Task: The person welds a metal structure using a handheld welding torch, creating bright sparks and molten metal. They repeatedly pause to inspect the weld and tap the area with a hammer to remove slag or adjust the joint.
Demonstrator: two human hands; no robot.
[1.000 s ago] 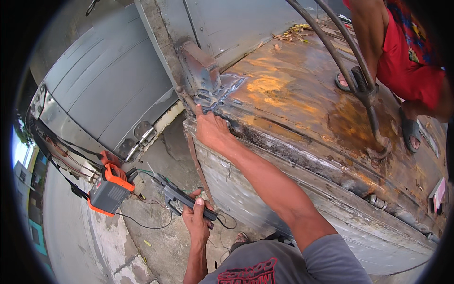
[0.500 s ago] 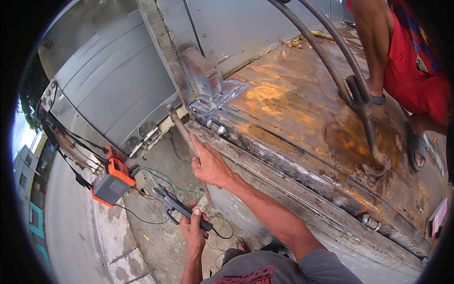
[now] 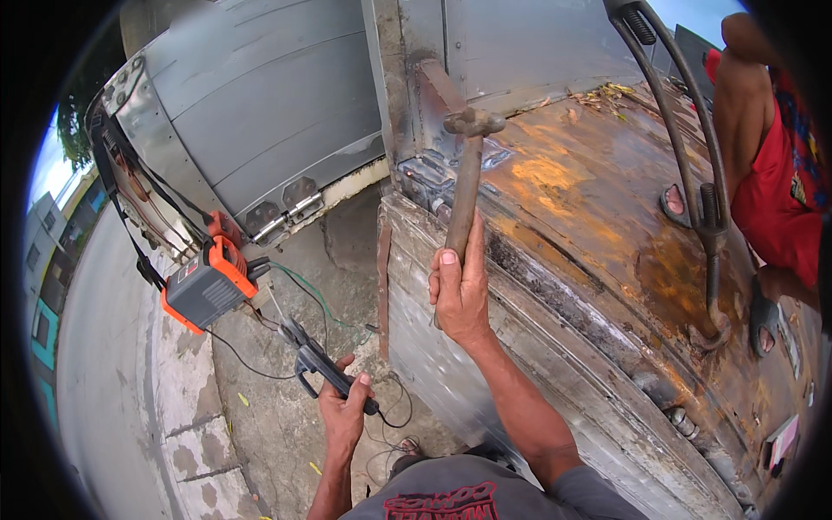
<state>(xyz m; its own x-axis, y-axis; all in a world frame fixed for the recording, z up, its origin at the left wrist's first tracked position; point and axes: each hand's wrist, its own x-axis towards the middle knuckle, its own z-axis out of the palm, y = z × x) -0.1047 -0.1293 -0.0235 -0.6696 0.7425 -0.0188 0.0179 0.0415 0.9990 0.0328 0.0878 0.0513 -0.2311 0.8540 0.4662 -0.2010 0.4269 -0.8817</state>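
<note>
My right hand (image 3: 464, 295) grips the wooden handle of a hammer (image 3: 466, 186), raised nearly upright. Its metal head, as I see it, overlaps the rusty bracket (image 3: 440, 85) at the corner post. Dark weld beads (image 3: 426, 173) mark the joint at the bracket's foot, beside the rusty metal bed (image 3: 598, 234). Lower left, my left hand (image 3: 344, 412) is closed around a black welding electrode holder (image 3: 325, 364). A thin electrode rod (image 3: 276, 299) sticks up from its jaws. The holder's cable curls down by my wrist.
An orange and grey welding machine (image 3: 212, 290) hangs by a strap at the left, beside a hinged grey panel (image 3: 269, 104). On the bed at right are a person in red shorts (image 3: 771, 191) and a long forked metal bar (image 3: 712, 225). Cables (image 3: 394, 416) lie on the concrete.
My right hand has lifted the hammer away from the welded corner and turned it more upright. The left hand keeps the electrode holder at about the same place. My view has shifted left.
</note>
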